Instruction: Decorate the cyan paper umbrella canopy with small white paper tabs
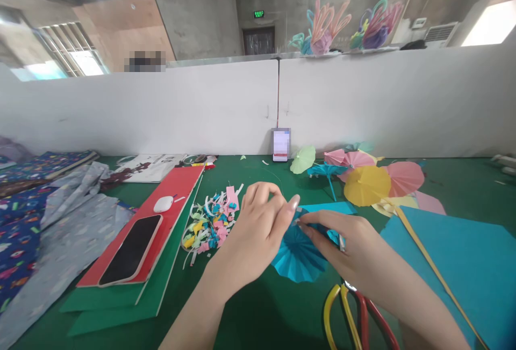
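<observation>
Pleated blue paper (300, 264): likely light, crushable; grip folds. Right hand (350, 237): pinching its far edge. Left hand (258, 226): alongside, grasp unclear.

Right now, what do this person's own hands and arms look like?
The left hand and right hand look bare: no gloves, rings or watch show. No sleeves appear on the forearms as far as they are visible. The left thumbnail looks longish and glossy.

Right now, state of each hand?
Left hand: fingers curled, thumb out beside the blue pleated paper disc; whether its grip holds anything cannot be told.
Right hand: grip closed in a pinch at the disc; what's pinched is too small to tell.
</observation>
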`<action>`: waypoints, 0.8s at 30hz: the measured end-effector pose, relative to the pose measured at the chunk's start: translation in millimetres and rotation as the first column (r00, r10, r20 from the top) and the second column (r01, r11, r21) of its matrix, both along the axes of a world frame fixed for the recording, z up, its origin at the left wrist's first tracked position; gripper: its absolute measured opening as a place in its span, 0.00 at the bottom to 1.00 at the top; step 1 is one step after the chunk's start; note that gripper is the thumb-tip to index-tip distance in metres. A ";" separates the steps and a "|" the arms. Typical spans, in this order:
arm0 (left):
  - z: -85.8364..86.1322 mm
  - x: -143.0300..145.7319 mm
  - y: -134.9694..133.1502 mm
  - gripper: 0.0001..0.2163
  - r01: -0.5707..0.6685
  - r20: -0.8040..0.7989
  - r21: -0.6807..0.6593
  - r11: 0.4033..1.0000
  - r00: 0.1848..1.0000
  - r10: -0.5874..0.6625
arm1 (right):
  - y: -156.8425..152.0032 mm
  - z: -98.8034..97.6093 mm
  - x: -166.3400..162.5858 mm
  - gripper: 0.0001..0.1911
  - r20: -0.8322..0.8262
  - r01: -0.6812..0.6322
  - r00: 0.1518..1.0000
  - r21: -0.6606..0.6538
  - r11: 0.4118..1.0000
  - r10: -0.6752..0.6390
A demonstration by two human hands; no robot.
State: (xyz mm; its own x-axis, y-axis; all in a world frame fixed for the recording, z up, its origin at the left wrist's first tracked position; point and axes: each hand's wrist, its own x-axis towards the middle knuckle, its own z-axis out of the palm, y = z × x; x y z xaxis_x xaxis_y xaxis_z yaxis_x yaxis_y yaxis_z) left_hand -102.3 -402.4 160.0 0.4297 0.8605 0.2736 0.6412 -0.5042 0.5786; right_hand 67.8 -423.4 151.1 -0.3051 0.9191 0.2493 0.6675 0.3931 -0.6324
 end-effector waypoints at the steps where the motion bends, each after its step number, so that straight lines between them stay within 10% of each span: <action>1: 0.5 -0.5 0.0 0.16 -0.023 0.015 0.017 1.000 1.000 0.023 | -0.2 0.6 0.6 0.12 -0.008 0.002 1.000 0.000 1.000 -0.002; 10: 8.8 -2.8 -9.7 0.12 -0.064 -0.034 0.221 0.973 0.997 0.074 | 2.3 -3.9 4.6 0.14 -0.039 0.035 0.999 0.087 0.996 -0.032; 24: -3.0 -6.6 -2.5 0.09 0.019 -0.213 0.027 0.999 0.977 -0.013 | 6.0 -15.1 -2.4 0.23 0.112 -0.013 0.994 0.243 0.970 -0.015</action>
